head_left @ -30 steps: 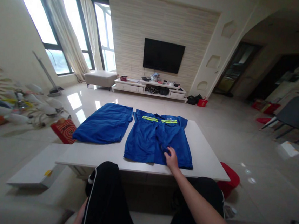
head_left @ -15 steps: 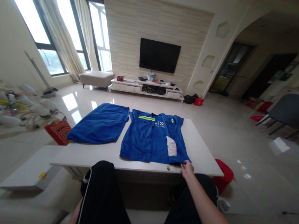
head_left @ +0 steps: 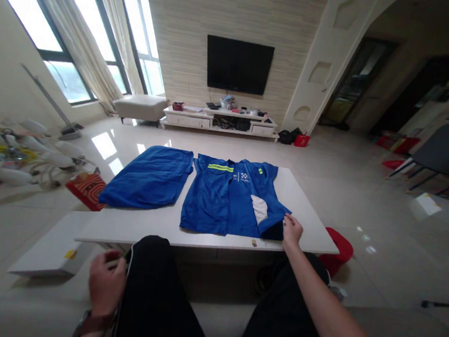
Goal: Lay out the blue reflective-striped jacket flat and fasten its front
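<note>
My right hand sits at the lower right corner of the blue work shirt, a little right of the frame's centre; my fingers are closed on the hem there, pinching the fabric where the right front panel is turned back and shows a white lining patch. The shirt lies flat on the white table, collar toward the top of the frame and hem toward me, so its long axis runs away from me up the picture; the held corner is the nearest part of the garment to either hand. The bulk of the cloth lies up and left of my fingers. A yellow-green reflective stripe crosses the chest near the collar.

My left hand is at the lower left of the frame, well apart from the shirt, resting beside my left knee in a loose curl; it holds nothing that I can see. The right hand is plainly the nearer of the two.

A folded blue garment lies just left of the shirt on the same table, edges nearly touching. A small object lies on the table edge just below the hem; too small to identify. A red bin stands on the floor beyond the table's right end; its contents are hidden.
</note>
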The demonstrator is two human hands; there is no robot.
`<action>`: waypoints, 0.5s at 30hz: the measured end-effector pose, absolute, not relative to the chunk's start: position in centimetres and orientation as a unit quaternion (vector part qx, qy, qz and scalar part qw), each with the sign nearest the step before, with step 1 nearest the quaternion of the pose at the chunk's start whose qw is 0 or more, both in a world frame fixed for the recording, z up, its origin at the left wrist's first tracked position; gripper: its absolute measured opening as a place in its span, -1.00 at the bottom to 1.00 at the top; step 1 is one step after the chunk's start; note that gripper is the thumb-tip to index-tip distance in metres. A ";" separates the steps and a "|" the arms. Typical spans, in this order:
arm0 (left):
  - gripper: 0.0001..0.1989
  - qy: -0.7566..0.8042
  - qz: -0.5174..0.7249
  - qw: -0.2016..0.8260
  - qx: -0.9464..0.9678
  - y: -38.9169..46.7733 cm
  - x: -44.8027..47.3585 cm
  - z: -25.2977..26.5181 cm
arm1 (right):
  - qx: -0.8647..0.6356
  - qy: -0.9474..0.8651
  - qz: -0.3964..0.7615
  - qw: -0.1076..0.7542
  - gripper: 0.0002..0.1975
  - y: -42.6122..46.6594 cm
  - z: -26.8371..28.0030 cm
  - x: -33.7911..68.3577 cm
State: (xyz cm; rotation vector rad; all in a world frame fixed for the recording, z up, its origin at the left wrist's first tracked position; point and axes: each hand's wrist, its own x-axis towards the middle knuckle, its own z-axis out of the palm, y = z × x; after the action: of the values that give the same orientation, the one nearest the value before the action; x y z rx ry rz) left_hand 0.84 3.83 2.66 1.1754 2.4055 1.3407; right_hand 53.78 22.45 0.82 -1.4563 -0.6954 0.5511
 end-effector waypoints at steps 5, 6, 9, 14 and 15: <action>-0.77 0.658 0.437 0.191 0.582 12.1 8.7 7.6 | -0.541 -0.632 0.204 0.516 -0.76 22.5 3.1 46.4; -0.81 0.623 0.415 0.223 0.625 13.8 10.4 8.0 | -0.498 -0.713 0.205 0.449 -0.79 22.4 2.9 44.8; -0.87 0.532 0.310 0.283 0.736 19.0 14.2 7.3 | -0.410 -0.856 0.218 0.228 -0.74 22.4 0.7 41.1; -0.88 0.487 0.127 0.302 0.810 26.7 16.0 2.8 | -0.451 -0.850 0.258 0.088 -0.66 23.8 -3.7 39.3; -0.86 0.496 0.107 0.291 0.811 27.7 16.0 2.0 | -0.458 -0.845 0.266 0.078 -0.68 24.1 -4.0 39.1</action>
State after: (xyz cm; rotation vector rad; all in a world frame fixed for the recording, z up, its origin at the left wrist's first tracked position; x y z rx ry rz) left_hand 16.03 27.71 1.97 2.1626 1.3227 0.2841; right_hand 39.09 24.12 -4.05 -1.3721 -2.5287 0.7959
